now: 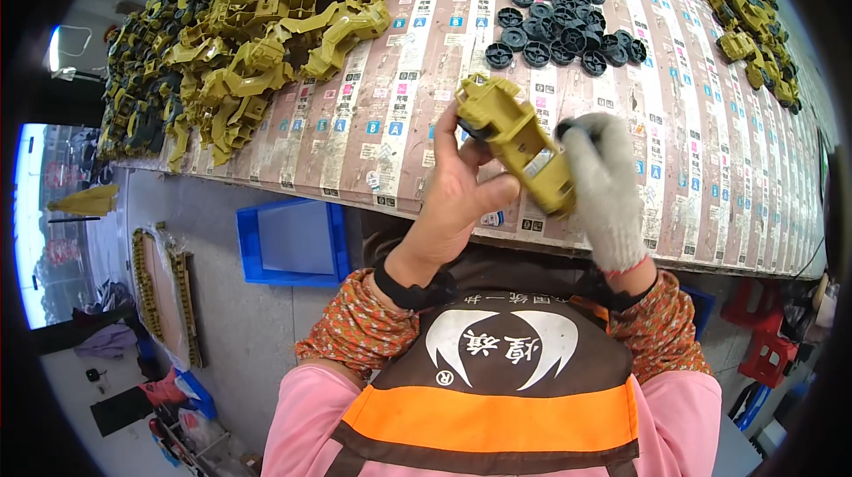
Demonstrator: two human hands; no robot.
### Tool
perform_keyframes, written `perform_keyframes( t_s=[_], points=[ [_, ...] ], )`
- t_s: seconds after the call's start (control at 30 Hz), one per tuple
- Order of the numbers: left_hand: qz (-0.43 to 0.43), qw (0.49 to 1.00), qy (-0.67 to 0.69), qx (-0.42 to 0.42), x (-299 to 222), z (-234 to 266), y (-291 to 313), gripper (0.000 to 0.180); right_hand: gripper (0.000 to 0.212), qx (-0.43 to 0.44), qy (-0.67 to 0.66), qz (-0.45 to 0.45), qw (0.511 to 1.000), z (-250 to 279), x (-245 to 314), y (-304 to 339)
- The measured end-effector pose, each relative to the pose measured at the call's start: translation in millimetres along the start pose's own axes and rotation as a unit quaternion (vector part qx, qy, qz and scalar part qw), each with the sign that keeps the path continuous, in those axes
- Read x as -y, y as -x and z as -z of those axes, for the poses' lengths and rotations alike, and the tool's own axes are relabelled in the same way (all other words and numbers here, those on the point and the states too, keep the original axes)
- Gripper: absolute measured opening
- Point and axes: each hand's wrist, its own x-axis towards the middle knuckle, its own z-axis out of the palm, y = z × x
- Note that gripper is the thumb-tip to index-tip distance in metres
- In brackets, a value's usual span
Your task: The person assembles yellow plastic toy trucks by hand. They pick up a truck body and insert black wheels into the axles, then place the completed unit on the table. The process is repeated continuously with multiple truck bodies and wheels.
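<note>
My bare left hand [454, 197] is wrapped round an olive-yellow plastic toy vehicle body [525, 147], held tilted above the near part of the table. A dark part, apparently a wheel, shows by its left side at my fingers. On the other side, my right hand [611, 197], in a pale knitted glove, has its fingers closed on a small black wheel [565, 128] close against the body. The glove hides part of the wheel, so I cannot tell whether it is attached. Beyond my hands lies a loose pile of black wheels [561, 26].
A patterned sheet covers the table [426, 104]. Olive-yellow vehicle bodies [257, 42] are heaped at the left, and finished-looking toy vehicles [745, 29] lie at the far right. Below the table edge sit a blue bin [251, 246] at left and red crates [765, 357] at right.
</note>
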Motion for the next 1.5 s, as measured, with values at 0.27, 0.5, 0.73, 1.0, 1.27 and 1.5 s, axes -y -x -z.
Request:
perform_keyframes(
  t_s=[0.27,0.5,0.73,1.0,1.27,1.5],
  points=[
    [0.113,0.992,0.043,-0.021,-6.3,10.4,-4.8,0.055,0.021,0.091,-0.082,0.008,0.992,-2.9,14.4,1.4],
    [0.113,0.993,0.032,-0.016,5.2,6.5,2.0,0.058,0.029,0.107,0.001,0.089,0.990,-15.7,8.7,8.7],
    [0.051,0.992,-0.119,0.009,15.5,13.4,1.2,0.073,0.035,0.102,0.034,0.104,0.989,-13.9,6.4,21.6],
    [0.048,0.959,-0.252,0.117,25.2,18.1,5.5,0.084,0.031,0.163,0.180,0.128,0.961,4.0,8.5,23.4],
    [0.039,0.969,-0.230,0.084,23.6,8.7,-5.9,0.081,0.021,0.259,0.141,-0.003,0.956,19.7,28.9,-33.3],
    [0.064,0.997,-0.034,-0.027,11.7,9.9,-15.0,0.067,0.046,0.040,0.485,0.039,0.873,49.8,-10.6,-145.1]
  ],
)
